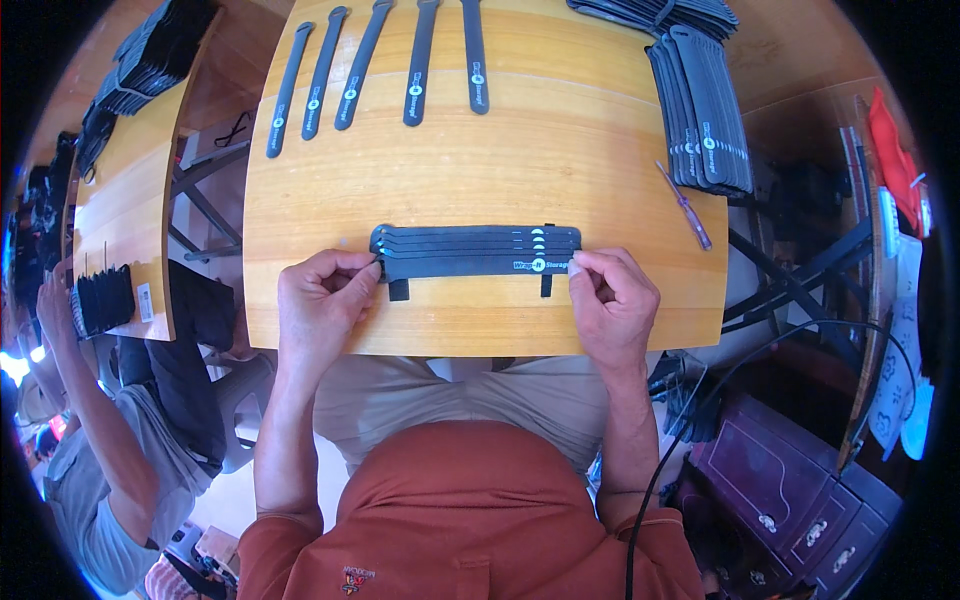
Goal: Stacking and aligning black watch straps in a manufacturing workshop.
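A stack of dark grey hook-and-loop straps [460, 252] lies crosswise near the front of the wooden table [480, 170], fanned so several edges show. Its top strap bears white print. My left hand [325, 300] pinches the stack's left end between thumb and fingers. At the right end, my right hand [615, 300] closes thumb and fingertips on the straps' tips. Two short black bands stick out from under the stack, one left [399, 290] and one right [546, 286]. How many straps each hand grips is hidden.
Several single straps [351, 90] lie in a row at the far left. Strap bundles [705, 120] sit at the far right, beside a purple-handled screwdriver [690, 215]. A co-worker [130, 470] sits at another table [130, 220] on the left. A black cable [645, 500] passes my right arm.
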Tool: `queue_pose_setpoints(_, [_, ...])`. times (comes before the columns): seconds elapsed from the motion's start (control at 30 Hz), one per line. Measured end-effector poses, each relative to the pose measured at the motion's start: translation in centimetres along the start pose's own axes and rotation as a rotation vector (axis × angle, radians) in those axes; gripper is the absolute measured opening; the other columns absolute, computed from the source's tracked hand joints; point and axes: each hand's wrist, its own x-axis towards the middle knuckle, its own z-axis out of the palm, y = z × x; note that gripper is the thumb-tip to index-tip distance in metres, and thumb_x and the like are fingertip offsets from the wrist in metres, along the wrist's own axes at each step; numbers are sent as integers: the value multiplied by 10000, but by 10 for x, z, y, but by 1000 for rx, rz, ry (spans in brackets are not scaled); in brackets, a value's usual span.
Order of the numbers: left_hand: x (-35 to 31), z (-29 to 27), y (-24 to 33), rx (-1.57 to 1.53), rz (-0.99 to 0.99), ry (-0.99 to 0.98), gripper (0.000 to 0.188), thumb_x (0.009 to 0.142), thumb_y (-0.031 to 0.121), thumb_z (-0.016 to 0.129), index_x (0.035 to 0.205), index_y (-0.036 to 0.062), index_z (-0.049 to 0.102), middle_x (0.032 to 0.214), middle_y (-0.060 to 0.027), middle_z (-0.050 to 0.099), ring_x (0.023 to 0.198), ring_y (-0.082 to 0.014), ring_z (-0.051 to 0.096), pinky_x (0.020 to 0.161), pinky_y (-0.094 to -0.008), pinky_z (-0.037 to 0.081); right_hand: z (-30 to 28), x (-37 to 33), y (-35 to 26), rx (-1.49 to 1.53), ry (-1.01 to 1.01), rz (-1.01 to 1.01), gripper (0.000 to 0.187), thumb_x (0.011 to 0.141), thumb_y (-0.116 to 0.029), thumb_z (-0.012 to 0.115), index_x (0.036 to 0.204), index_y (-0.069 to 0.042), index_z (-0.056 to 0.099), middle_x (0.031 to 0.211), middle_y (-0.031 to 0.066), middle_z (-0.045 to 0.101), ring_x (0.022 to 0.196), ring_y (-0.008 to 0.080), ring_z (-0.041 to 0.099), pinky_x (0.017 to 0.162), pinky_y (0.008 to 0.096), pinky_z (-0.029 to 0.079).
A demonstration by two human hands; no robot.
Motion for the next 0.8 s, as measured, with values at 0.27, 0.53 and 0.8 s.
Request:
queue_pose_setpoints(0.27, [2, -1, -6, 5, 25, -16, 71, 957, 26, 750, 998, -31, 756, 747, -18, 697, 599, -34, 601, 523, -180, 483, 0, -1, 2, -19, 9, -9, 82, 875, 55, 705, 947, 21, 726, 868, 110, 702, 672, 160, 681, 576, 278, 531])
queue_pose_setpoints(0.53, [2, 0, -9, 11, 37, 4, 105, 959, 30, 740, 1005, -63, 758, 716, -8, 684, 600, -33, 574, 545, -204, 461, 2, -2, 3, -1, 18, -15, 86, 865, 63, 711, 939, 22, 724, 864, 107, 700, 664, 158, 671, 572, 276, 523])
queue_pose_setpoints(0.8, [1, 0, -6, 61, 63, -3, 88, 965, 38, 746, 1005, -39, 759, 740, -13, 694, 607, -31, 599, 529, -182, 476, 2, -1, 5, -6, 27, -35, 77, 867, 65, 716, 931, 21, 721, 855, 103, 695, 634, 145, 643, 556, 265, 493])
